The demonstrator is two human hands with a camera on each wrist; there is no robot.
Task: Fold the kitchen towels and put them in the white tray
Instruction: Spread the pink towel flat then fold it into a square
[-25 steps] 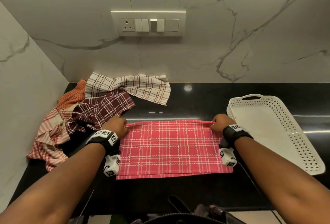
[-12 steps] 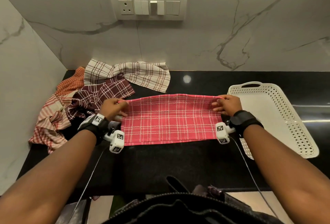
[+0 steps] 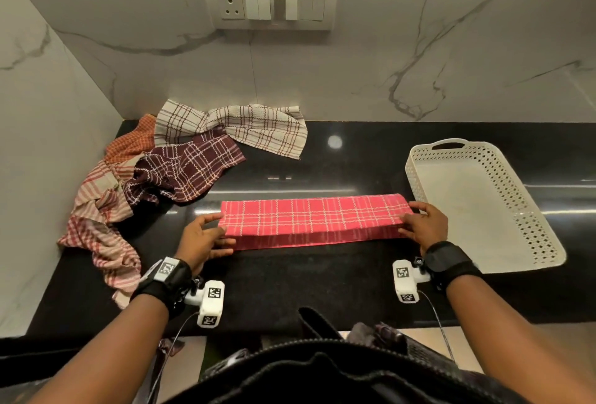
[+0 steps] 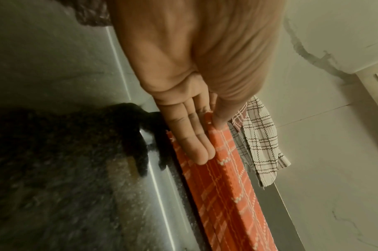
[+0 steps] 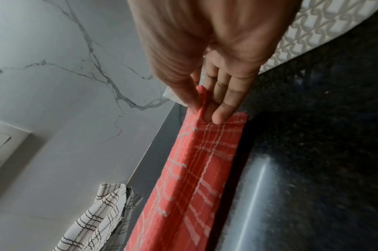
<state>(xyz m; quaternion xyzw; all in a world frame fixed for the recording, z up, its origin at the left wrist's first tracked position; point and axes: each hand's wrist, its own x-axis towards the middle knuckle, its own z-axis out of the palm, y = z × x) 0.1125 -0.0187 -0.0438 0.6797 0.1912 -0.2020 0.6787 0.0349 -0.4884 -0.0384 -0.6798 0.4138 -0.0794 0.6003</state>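
A red checked towel (image 3: 312,220) lies on the black counter as a long narrow strip, its upper layer folded toward me with a lower layer showing along the near edge. My left hand (image 3: 213,234) pinches the strip's left end, thumb on top and straight fingers beneath (image 4: 209,135). At the right end, my right hand (image 3: 411,220) pinches the towel's corner (image 5: 202,100) between thumb and fingers. The white perforated tray (image 3: 483,203) sits just right of my right hand with nothing in it.
A loose pile of towels fills the back left corner: a maroon one (image 3: 183,171), a cream checked one (image 3: 245,126), an orange one (image 3: 132,142) and a red-striped one (image 3: 100,210). Marble walls stand behind and on the left.
Both hands lifted the towel's far edge and brought it toward me over the near part. The towel went from a wide rectangle to a narrow strip.
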